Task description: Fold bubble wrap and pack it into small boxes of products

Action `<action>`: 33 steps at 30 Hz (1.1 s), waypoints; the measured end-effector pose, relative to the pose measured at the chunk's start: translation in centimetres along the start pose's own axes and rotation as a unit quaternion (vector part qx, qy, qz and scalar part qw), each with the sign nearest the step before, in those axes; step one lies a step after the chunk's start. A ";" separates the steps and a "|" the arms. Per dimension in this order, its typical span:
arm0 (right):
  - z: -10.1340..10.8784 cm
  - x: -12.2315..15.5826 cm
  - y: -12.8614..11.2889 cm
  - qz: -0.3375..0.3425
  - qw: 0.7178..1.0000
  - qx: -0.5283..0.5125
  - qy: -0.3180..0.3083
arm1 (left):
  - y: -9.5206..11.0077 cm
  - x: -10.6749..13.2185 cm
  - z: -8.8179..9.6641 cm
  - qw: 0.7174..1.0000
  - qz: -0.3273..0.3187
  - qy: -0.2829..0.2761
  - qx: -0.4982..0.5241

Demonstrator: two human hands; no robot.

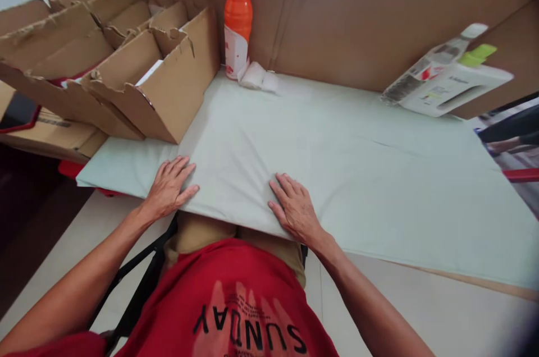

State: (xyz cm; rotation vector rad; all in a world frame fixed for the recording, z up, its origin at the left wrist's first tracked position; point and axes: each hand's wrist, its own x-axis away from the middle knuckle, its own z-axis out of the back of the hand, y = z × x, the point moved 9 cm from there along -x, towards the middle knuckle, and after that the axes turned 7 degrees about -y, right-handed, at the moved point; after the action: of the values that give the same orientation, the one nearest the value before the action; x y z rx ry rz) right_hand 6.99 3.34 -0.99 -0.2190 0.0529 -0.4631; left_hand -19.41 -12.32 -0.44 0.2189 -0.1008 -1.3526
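Note:
My left hand (169, 187) lies palm down near the front edge of the table, its fingers apart on the pale green cloth (379, 188). To its right, my right hand (293, 205) also rests flat on the cloth, fingers stretched forward and holding nothing. Creases run through the cloth between the two hands. Just beyond my left hand stands a cardboard box with dividers (185, 87); my fingers are apart from it.
At the back stands an orange bottle (238, 14), with a crumpled whitish piece (254, 76) beside it. Back right are a clear plastic bottle (429, 68) and a white jug with a green cap (457, 87). Cardboard (345, 14) walls the rear. A dark red-edged object (19, 110) sits far left.

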 end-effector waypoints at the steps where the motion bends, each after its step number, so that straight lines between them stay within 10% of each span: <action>1: -0.1 0.2 -0.3 0.002 1.000 0.008 0.000 | 0.1 0.2 0.0 1.000 0.004 -0.004 -0.008; 33: -0.1 0.7 0.1 0.050 0.992 0.078 0.085 | 0.2 0.3 -0.1 0.999 0.030 0.014 0.020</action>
State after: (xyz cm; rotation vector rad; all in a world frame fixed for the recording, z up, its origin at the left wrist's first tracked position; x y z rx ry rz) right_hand 7.67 3.08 -1.09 -0.0231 0.1939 -0.3842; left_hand -19.19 -12.57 -0.50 0.2672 -0.1101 -1.2886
